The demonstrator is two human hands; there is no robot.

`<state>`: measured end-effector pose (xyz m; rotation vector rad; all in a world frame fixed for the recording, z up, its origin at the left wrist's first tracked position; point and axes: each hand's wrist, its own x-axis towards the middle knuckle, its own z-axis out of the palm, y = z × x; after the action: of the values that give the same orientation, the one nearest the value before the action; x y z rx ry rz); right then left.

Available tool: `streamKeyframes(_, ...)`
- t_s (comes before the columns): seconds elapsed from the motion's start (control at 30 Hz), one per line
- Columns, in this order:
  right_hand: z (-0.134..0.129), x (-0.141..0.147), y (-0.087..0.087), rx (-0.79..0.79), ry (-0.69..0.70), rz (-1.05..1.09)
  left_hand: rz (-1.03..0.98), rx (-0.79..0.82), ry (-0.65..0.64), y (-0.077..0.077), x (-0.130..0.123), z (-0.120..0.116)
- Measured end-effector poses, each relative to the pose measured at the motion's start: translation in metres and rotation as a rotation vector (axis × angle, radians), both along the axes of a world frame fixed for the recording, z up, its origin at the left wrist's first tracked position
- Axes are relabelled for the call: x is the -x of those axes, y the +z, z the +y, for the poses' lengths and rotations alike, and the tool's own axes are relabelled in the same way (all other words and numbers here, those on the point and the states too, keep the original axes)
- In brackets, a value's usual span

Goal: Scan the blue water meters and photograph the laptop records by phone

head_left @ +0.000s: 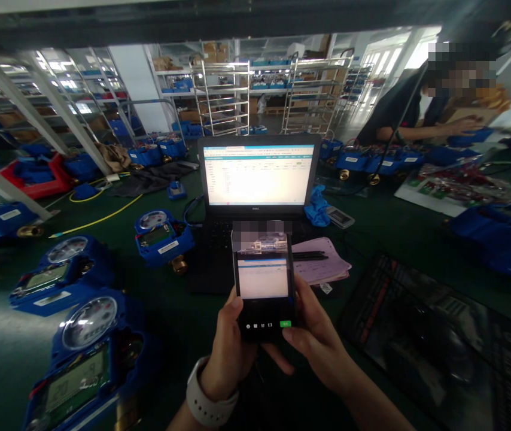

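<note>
A smartphone (pixel 264 281) is held upright between my two hands in front of the laptop (pixel 259 173). On its screen is a picture of a laptop display, with a row of small icons and a green button below. My left hand (pixel 231 341) wraps the phone's left side, thumb on the edge, a white watch band on the wrist. Gripping the right side, my right hand (pixel 316 335) has its thumb by the green button. The laptop is open and shows a bright page with a table. Blue water meters (pixel 82 353) with dials and small displays stand to the left.
A mouse (pixel 430 335) sits on a dark mouse pad (pixel 372 317). Pink papers (pixel 327 263) with a pen, a blue glove (pixel 317 206) and a grey handheld device (pixel 340 217) lie right of the laptop. Another person (pixel 417 108) works at the far right. Metal racks (pixel 224 96) stand behind.
</note>
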<state>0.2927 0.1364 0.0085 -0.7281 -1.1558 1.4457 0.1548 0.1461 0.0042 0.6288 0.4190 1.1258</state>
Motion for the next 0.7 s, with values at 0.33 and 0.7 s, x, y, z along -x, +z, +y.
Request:
streamKeyframes(0.33, 0.0009, 0.0009, 0.0001, -0.018, -0.002, 0.018, -0.016, -0.013, 0.018, -0.0060, 0.0004, 0.0007)
streamKeyframes(0.7, 0.0010, 0.0015, 0.0020, -0.008, -0.003, 0.003, -0.001, 0.010, 0.040, -0.0028, 0.0007, -0.0001)
